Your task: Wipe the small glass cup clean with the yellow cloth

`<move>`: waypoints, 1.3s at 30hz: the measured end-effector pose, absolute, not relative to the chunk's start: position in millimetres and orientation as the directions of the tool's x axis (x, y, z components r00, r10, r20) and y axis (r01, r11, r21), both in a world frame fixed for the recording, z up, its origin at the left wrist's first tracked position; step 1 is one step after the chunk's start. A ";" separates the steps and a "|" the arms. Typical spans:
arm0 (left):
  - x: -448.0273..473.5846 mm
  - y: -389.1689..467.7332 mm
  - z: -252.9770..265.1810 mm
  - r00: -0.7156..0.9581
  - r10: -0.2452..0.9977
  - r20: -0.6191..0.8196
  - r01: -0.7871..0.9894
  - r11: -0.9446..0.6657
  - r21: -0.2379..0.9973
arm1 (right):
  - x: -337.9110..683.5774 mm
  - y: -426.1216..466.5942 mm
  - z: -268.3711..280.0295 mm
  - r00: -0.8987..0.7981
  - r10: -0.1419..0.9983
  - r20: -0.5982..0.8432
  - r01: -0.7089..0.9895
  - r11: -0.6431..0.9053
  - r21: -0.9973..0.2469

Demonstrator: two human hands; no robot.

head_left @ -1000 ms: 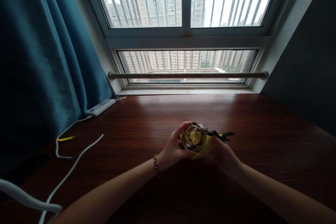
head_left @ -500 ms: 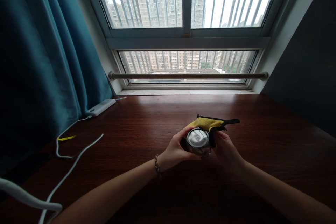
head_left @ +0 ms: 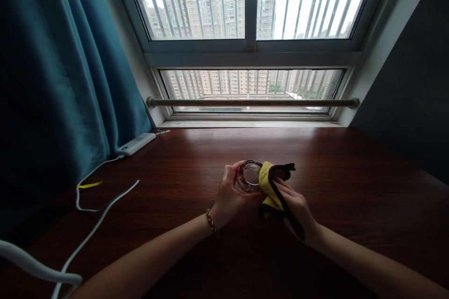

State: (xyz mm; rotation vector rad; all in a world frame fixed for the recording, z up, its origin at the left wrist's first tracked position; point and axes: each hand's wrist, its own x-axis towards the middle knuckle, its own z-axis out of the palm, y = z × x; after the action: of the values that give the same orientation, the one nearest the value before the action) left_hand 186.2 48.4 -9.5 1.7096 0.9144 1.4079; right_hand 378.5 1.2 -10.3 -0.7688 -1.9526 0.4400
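Curling around a clear glass (head_left: 250,175), the left hand (head_left: 229,190) grips it from the eight o'clock side, opened about as wide as the glass itself. The right hand (head_left: 298,209) is partly closed, gripping a yellow cloth (head_left: 268,181) with black edging, bunched against the glass's three o'clock side. From the glass, the right hand lies toward four o'clock, the cloth coming between them. Both things sit between the hands, over the dark wooden table (head_left: 354,187). A white oblong block (head_left: 136,144) lies well apart, between nine and ten o'clock.
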 end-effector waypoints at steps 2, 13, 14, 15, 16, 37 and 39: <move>185.7 44.8 -8.8 0.202 0.824 0.529 0.185 -0.563 0.805 | 378.8 -0.8 -2.8 -0.495 0.558 0.666 0.357 0.830 -0.429; 189.6 24.6 -4.7 0.487 0.594 0.640 0.229 -0.794 0.563 | 383.8 5.3 -10.3 -0.368 0.630 0.684 0.378 0.773 -0.510; 190.5 24.1 -5.3 0.471 0.613 0.634 0.232 -0.780 0.581 | 383.2 5.3 -8.9 -0.413 0.592 0.692 0.377 0.803 -0.462; 191.3 23.7 -5.5 0.449 0.641 0.623 0.234 -0.757 0.610 | 382.6 5.4 -7.2 -0.461 0.555 0.693 0.382 0.828 -0.409; 191.9 23.6 -5.2 0.431 0.671 0.604 0.228 -0.728 0.646 | 382.1 5.4 -5.1 -0.503 0.522 0.688 0.390 0.848 -0.358; 187.2 49.8 -15.7 0.421 0.837 0.350 -0.304 -0.234 0.923 | 389.3 28.4 -29.8 0.065 0.946 0.318 0.140 0.307 -0.941; 186.9 48.9 -17.1 0.431 0.828 0.359 -0.302 -0.242 0.922 | 385.4 26.7 -29.7 0.062 0.975 0.214 -0.011 0.215 -0.977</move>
State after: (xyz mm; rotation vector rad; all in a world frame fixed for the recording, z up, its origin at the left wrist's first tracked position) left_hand 186.9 48.9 -17.1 1.4457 0.4983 1.1447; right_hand 385.4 26.7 -29.7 -1.0652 -1.2466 1.0142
